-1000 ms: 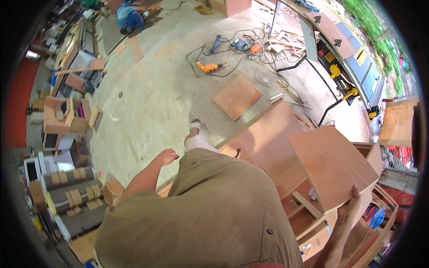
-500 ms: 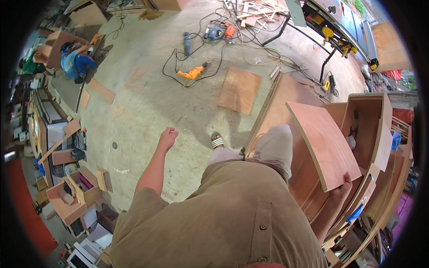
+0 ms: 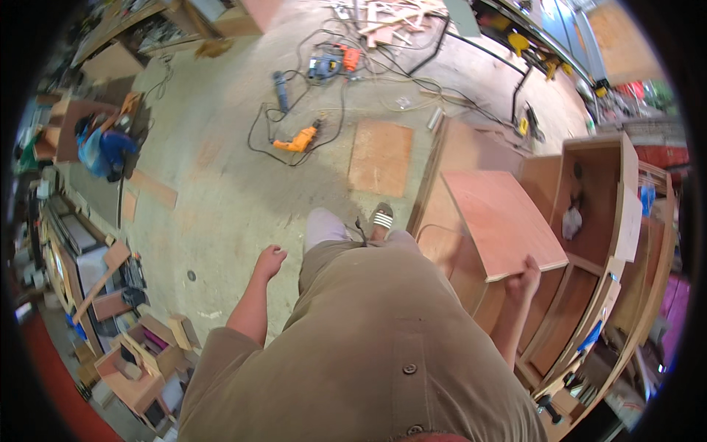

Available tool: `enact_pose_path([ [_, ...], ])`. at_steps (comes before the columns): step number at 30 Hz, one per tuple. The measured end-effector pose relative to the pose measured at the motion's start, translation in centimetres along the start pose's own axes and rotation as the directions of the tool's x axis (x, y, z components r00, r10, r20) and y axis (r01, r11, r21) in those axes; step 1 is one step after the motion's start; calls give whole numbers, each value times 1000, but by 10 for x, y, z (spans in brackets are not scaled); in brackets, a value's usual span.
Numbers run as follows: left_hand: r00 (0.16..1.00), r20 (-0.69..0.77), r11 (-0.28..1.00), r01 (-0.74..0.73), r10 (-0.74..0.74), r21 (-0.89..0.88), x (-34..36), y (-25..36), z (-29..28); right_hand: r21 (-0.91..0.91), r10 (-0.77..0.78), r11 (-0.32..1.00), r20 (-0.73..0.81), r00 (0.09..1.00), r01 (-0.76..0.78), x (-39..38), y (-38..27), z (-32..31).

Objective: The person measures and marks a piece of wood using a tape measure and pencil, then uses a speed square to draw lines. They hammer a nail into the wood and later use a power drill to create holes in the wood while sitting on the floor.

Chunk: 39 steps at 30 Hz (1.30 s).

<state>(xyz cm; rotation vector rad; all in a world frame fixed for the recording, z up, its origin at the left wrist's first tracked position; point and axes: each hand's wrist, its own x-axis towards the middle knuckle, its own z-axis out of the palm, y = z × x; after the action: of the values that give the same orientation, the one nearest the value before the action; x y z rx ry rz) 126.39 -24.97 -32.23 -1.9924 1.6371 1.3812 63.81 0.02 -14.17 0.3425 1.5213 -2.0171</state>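
My right hand grips the near edge of a flat reddish plywood panel. The panel is tilted and held at my right side, over a large wooden cabinet carcass with open compartments. Some of the fingers are hidden by the panel's edge. My left hand hangs away from my body over the concrete floor, its fingers curled in and nothing visible in them. A whitish bundle sits inside the cabinet's upper compartment.
An orange drill, a blue power tool and tangled cords lie ahead on the floor. Beyond my feet is a loose plywood sheet. A person in blue crouches at far left. Wooden boxes stand near left.
I have stepped forward, the other sandalled foot now showing in front. The plywood panel has come along in my right hand, closer to my body. My left hand has swung back.
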Motion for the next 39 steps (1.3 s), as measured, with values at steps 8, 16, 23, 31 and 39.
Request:
enact_pose_path([
  [8,987,82,989,129,-135,72,57,-46,-77,-8,22,1000,-331,944,-26,0,57,108],
  [16,983,-134,963,87,-124,-255,185,-42,-218,41,-30,998,-348,937,47,-17,86,181],
  [23,981,-171,984,67,-96,-168,304,-60,-274,6,-85,996,-289,953,91,-16,74,192],
  [31,991,72,935,128,-111,-331,292,-26,-166,-76,-133,990,-284,950,116,6,81,238],
  [39,991,17,963,135,-134,-235,244,-83,-160,-47,-8,999,-230,973,-3,1,87,252],
])
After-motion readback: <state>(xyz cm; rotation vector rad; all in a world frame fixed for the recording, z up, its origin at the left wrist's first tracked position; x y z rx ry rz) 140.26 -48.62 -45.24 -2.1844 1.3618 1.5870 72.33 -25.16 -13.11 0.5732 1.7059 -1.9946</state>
